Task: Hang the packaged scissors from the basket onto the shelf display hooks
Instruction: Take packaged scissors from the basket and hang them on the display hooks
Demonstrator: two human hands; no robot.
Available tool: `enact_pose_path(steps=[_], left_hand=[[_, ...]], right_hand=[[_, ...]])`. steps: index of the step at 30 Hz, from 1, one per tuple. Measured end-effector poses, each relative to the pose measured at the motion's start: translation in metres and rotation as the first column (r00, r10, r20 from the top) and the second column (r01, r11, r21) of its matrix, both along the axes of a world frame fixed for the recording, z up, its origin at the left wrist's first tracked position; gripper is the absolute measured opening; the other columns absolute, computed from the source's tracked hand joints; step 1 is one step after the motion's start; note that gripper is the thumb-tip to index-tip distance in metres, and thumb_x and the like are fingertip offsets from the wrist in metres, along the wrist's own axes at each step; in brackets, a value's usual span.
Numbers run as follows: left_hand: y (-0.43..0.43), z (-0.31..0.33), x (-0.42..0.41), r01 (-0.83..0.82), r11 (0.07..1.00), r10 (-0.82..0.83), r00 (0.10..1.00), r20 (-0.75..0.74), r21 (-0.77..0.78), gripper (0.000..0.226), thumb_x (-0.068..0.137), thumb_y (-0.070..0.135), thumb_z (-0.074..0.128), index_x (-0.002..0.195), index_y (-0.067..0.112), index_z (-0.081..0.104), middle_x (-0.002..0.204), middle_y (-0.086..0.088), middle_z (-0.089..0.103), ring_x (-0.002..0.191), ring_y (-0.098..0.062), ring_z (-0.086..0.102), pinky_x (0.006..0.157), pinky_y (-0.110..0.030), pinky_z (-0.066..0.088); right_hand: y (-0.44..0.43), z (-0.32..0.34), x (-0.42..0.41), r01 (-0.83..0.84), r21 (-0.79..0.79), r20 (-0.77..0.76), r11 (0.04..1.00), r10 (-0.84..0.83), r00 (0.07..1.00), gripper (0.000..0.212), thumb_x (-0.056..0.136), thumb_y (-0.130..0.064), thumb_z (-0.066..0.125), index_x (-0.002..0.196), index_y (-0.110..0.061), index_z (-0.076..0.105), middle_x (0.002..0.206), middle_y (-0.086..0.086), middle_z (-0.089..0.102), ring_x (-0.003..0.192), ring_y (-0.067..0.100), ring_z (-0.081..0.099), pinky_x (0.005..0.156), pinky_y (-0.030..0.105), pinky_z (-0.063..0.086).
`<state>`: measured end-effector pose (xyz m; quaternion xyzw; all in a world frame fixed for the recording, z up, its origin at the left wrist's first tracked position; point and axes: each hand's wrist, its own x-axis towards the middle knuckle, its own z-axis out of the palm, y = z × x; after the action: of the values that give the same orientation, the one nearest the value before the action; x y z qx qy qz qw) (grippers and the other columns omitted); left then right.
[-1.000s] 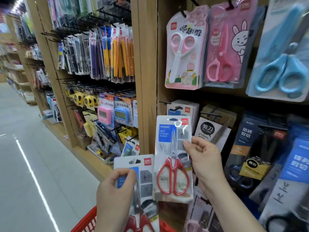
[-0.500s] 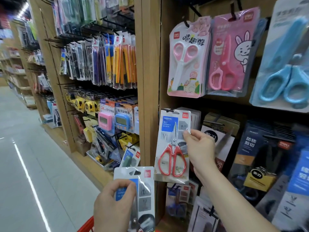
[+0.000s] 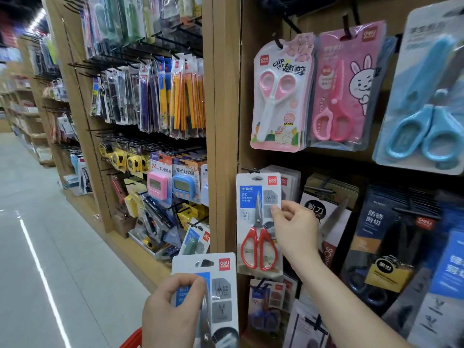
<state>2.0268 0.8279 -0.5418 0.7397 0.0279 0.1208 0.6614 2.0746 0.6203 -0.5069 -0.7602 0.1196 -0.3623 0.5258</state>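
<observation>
The red-handled scissors pack (image 3: 257,222) has risen against the wooden shelf (image 3: 226,121), its hang hole now by a black hook (image 3: 248,170). Pale aisle floor (image 3: 30,247) runs off left. The right hand (image 3: 296,229) pinches that pack's edge; the left hand (image 3: 170,312), lower, grips a second scissors pack (image 3: 221,290), bottom cut off. Only a sliver of red basket (image 3: 131,339) shows; whether hole meets hook is unclear

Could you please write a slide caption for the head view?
Right hand holds a red-handled scissors pack at a shelf hook while the left hand grips a second pack.
</observation>
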Motion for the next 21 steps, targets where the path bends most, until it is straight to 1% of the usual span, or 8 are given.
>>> enact_pose_path(steps=[5,7,10,14,16,17,19,21], left_hand=[[0.001,-0.003,0.001,0.016,1.0,-0.015,0.999,0.029,-0.014,0.019,0.079,0.004,0.077,0.064,0.015,0.072,0.068,0.002,0.071,0.072,-0.013,0.062,0.06,-0.023,0.04],[0.002,-0.005,0.002,0.035,0.999,-0.034,0.999,0.029,-0.028,0.02,0.079,0.006,0.078,0.064,0.017,0.072,0.068,0.003,0.071,0.068,-0.014,0.061,0.059,-0.026,0.041],[0.004,-0.006,0.002,0.087,0.995,-0.084,0.995,0.061,-0.055,0.021,0.08,0.005,0.077,0.065,0.02,0.073,0.074,0.006,0.073,0.078,-0.013,0.064,0.064,-0.024,0.043],[0.003,-0.007,0.002,0.163,0.982,-0.155,0.984,0.085,-0.098,0.022,0.084,0.003,0.073,0.069,0.018,0.075,0.079,0.009,0.075,0.089,-0.011,0.066,0.069,-0.022,0.046],[0.001,-0.01,0.005,0.162,0.982,-0.153,0.984,0.089,-0.095,0.024,0.087,0.006,0.07,0.071,0.023,0.076,0.085,0.008,0.075,0.094,-0.011,0.066,0.074,-0.029,0.05],[-0.002,-0.011,0.005,0.167,0.982,-0.159,0.983,0.089,-0.094,0.025,0.089,0.008,0.068,0.074,0.026,0.076,0.09,0.008,0.075,0.098,-0.011,0.065,0.078,-0.033,0.053],[-0.009,-0.012,0.005,0.196,0.971,-0.186,0.979,0.079,-0.14,0.032,0.095,0.006,0.059,0.079,0.027,0.077,0.099,0.007,0.075,0.102,-0.012,0.067,0.077,-0.031,0.057],[-0.015,-0.011,0.004,0.209,0.958,-0.198,0.978,0.072,-0.194,0.04,0.099,0.001,0.051,0.083,0.026,0.079,0.103,0.006,0.075,0.103,-0.016,0.069,0.078,-0.031,0.059]], right_hand=[[-0.004,0.0,0.002,0.102,-0.095,-0.067,0.99,-0.108,0.992,0.015,0.099,-0.024,0.056,0.088,-0.021,0.065,0.076,-0.012,0.07,0.062,-0.006,0.065,0.052,0.02,0.051],[-0.007,-0.001,0.007,0.163,-0.042,-0.087,0.986,-0.166,0.982,0.018,0.098,-0.024,0.057,0.085,-0.018,0.067,0.072,-0.008,0.069,0.059,0.003,0.062,0.055,0.027,0.048],[-0.009,-0.002,0.011,0.2,-0.041,-0.193,0.979,-0.205,0.96,0.02,0.1,-0.03,0.053,0.103,-0.018,0.068,0.092,-0.003,0.072,0.08,0.012,0.066,0.062,0.028,0.05],[0.005,-0.018,-0.016,0.132,-0.29,-0.312,0.948,-0.224,0.923,0.045,0.101,-0.032,0.048,0.144,-0.02,0.045,0.133,-0.001,0.059,0.121,0.019,0.058,0.099,0.041,0.051],[0.014,-0.031,-0.039,0.017,-0.254,-0.318,0.967,-0.1,0.943,0.044,0.1,-0.034,0.051,0.142,-0.026,0.045,0.134,-0.007,0.055,0.113,0.009,0.06,0.095,0.035,0.053],[0.017,-0.036,-0.05,-0.115,-0.111,-0.358,0.987,0.068,0.931,0.036,0.099,-0.035,0.052,0.134,-0.028,0.052,0.128,-0.009,0.06,0.099,0.004,0.064,0.085,0.027,0.054],[0.021,-0.045,-0.067,-0.402,0.283,-0.435,0.871,0.49,0.755,0.026,0.099,-0.041,0.051,0.113,-0.025,0.066,0.104,-0.006,0.072,0.075,0.004,0.067,0.068,0.021,0.051],[0.019,-0.057,-0.072,-0.543,0.39,-0.474,0.743,0.668,0.574,0.033,0.097,-0.045,0.054,0.1,-0.018,0.073,0.096,0.003,0.077,0.08,0.011,0.069,0.077,0.031,0.053]])
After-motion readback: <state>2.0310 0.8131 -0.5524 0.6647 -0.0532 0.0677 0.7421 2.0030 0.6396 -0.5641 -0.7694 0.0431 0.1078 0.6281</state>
